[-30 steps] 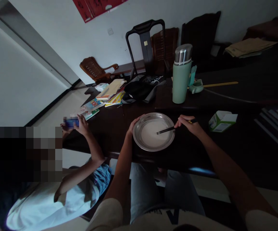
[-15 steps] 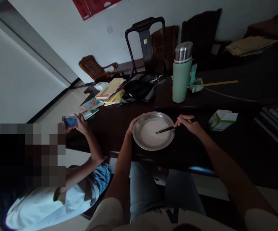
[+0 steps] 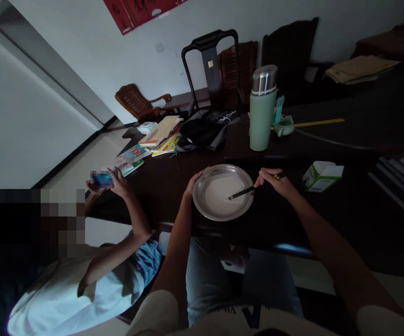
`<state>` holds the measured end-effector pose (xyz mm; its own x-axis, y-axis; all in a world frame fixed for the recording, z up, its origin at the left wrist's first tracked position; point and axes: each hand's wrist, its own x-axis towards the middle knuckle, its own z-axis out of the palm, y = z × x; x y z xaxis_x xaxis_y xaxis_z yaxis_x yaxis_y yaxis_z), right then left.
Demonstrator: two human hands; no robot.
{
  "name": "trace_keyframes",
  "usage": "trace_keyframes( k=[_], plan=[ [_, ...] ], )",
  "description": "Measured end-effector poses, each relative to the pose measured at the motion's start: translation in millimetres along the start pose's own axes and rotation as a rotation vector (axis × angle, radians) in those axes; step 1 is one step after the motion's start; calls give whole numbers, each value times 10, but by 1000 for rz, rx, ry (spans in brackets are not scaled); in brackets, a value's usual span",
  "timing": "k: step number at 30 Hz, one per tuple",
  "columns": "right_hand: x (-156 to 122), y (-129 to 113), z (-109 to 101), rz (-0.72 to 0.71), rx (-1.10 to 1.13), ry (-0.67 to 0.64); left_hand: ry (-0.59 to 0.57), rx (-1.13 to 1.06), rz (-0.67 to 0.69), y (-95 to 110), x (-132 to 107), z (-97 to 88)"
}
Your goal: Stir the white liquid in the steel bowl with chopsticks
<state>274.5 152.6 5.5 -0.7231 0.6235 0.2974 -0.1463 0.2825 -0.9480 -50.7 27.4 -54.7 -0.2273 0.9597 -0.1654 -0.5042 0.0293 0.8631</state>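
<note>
A round metal basin (image 3: 201, 205) stands on the dark table (image 3: 173, 186) in front of me, with a milky white liquid (image 3: 219, 191) in it. My left hand (image 3: 192, 183) grips the basin's left rim, its fingers partly hidden behind the edge. In my right hand (image 3: 272, 181), closed, are dark chopsticks (image 3: 244, 191) with gold marks near the upper end. They slant down to the left over the basin's right rim, and their tips are in the liquid. A small green and white open carton (image 3: 322, 177) lies to the right of my right hand.
Behind the basin stand a green thermos (image 3: 262, 116) with a steel cap and a small green cup (image 3: 285, 126). A black bag (image 3: 202, 128) and piled books (image 3: 161, 135) lie back left. At left sits another person (image 3: 82, 280) holding a phone (image 3: 102, 179).
The chopstick tips have shifted slightly towards me within the liquid. My left hand stays on the basin's rim. The seated person's head has moved a little, and the whole view has shifted slightly.
</note>
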Motion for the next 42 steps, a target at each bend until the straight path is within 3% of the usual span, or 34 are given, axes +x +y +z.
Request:
trace_keyframes(
  k=[7,11,14,18,22,26,29,33,37,42],
  plan=[
    [-31,39,119,-22,-47,-190,3,-26,-15,-4,8,2],
    [-9,43,116,-38,-153,-104,5,-22,-23,-1,16,-2],
    [-2,32,56,-28,-73,-22,1,-15,-13,-9,17,-7],
    [-25,29,54,11,48,-76,7,-1,9,-20,10,-7],
    [-33,53,134,-18,-27,-166,1,-4,7,-13,3,1],
    [-9,66,115,-60,-149,-85,-11,4,4,6,1,14],
    [-1,57,49,-44,-74,0,-8,0,4,17,-6,27],
    [-24,47,46,-5,51,-50,7,-6,-15,21,-19,40],
    [-38,61,136,-20,-10,-164,21,10,-1,17,-7,38],
    [-4,59,137,-60,-165,-68,29,5,-24,14,-2,45]
  ],
)
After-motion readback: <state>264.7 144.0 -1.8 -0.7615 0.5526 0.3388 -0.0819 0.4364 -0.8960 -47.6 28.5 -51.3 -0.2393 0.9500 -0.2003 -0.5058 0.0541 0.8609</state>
